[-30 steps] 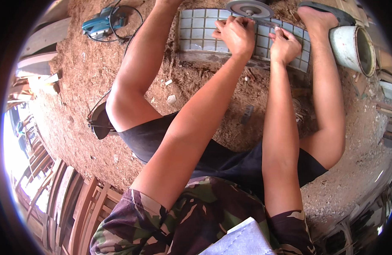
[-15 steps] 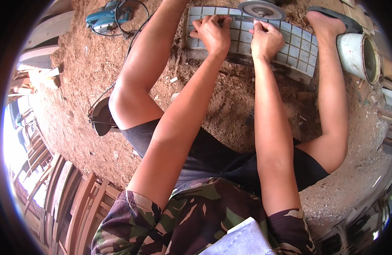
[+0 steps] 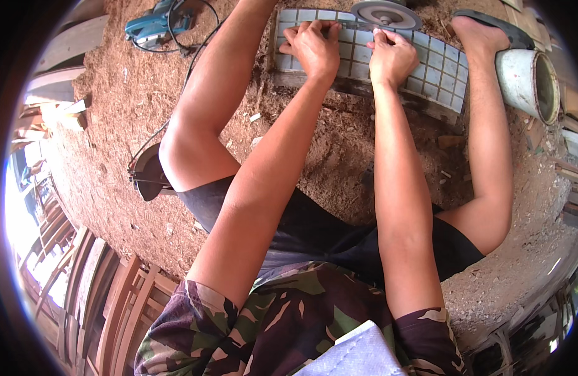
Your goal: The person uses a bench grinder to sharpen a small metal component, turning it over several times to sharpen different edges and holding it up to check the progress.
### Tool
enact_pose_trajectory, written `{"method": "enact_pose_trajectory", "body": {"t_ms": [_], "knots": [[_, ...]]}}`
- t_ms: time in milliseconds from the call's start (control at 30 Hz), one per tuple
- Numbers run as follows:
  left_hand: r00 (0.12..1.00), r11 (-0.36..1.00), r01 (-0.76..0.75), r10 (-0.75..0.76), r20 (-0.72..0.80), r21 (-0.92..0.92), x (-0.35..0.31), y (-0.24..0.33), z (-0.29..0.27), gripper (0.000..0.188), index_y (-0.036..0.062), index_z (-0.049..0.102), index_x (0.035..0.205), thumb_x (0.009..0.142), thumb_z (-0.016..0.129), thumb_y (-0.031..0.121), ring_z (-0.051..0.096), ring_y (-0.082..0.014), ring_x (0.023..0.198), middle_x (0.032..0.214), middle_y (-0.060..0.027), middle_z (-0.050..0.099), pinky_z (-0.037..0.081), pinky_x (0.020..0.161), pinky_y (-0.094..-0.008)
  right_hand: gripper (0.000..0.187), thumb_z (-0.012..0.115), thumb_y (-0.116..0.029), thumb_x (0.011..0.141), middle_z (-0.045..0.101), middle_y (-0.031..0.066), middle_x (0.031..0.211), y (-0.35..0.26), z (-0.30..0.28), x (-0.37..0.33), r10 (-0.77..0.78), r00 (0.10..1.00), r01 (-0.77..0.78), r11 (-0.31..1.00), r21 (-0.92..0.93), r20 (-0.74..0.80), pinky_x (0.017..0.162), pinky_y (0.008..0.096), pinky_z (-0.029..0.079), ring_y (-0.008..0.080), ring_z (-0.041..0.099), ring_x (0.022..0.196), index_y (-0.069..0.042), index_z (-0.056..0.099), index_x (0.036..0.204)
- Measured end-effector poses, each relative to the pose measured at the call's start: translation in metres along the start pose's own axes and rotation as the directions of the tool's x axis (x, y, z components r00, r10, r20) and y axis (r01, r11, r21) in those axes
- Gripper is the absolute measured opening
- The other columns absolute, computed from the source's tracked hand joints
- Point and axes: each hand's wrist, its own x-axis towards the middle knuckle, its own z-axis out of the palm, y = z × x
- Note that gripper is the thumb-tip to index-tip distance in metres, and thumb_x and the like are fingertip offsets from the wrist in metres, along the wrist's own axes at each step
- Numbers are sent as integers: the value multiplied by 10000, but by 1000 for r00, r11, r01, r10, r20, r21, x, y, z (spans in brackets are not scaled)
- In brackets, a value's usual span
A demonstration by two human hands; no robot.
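Note:
Between my two hands a thin, dark, flat metal strip (image 3: 355,26) lies level above the tiled surface, just in front of a round grinding wheel (image 3: 389,17). My left hand (image 3: 311,51) is closed on the strip's left end, with its thumb and fingers bent over it. My right hand (image 3: 394,59) pinches the other end close below the wheel's edge. Whether the strip touches the wheel I cannot tell. Under both hands is a low stand topped with small pale square tiles (image 3: 449,67).
A blue power tool (image 3: 154,28) with a black cord lies on the sawdust floor at the far left. A whitish bucket (image 3: 518,81) lies tipped beside my right foot. A dark curved tool guard (image 3: 151,172) sits by my left knee. Wooden frames (image 3: 123,313) stand at the lower left.
My left hand and the strip have shifted very slightly. Both hands keep their hold, and everything else stays in place.

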Motion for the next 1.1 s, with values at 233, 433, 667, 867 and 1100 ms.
{"method": "enact_pose_trajectory", "body": {"t_ms": [233,433,667,867,1100], "knots": [[998,1000,16,-16,53,-3,4,-2,0,219,175,840,976,922,779,377,497,-309,1179,1039,-32,744,285,1085,-617,145,789,-140,928,784,126,771,-4,-2,1,2,1000,-2,1000,-17,14,631,305,581,183,777,665,-9,818,983],[998,1000,15,-15,66,3,7,1,-1,223,186,845,965,920,776,394,501,-308,1165,1004,-31,748,288,1079,-597,146,784,-118,929,788,135,804,-1,-2,4,18,1000,-18,999,45,18,626,292,581,183,776,666,15,811,981],[997,1000,13,-14,71,8,11,1,-1,242,209,850,953,912,770,433,508,-294,1163,971,-36,771,285,1086,-571,154,783,-123,928,787,129,779,-1,-4,4,20,999,-22,998,54,30,633,283,579,177,771,658,17,811,984],[995,999,46,-43,92,-21,9,10,-2,198,141,834,914,876,813,334,518,-288,1153,1023,-44,751,282,1103,-560,154,779,-127,930,784,119,752,5,-6,9,-4,1000,3,1000,10,25,645,279,579,173,769,654,13,812,984],[997,1000,21,-22,78,8,10,2,4,259,210,853,948,911,764,450,511,-280,1174,934,-27,775,295,1071,-542,153,770,-116,935,784,120,752,3,-6,9,19,999,-20,999,45,34,655,281,584,174,776,670,20,807,995]]}}
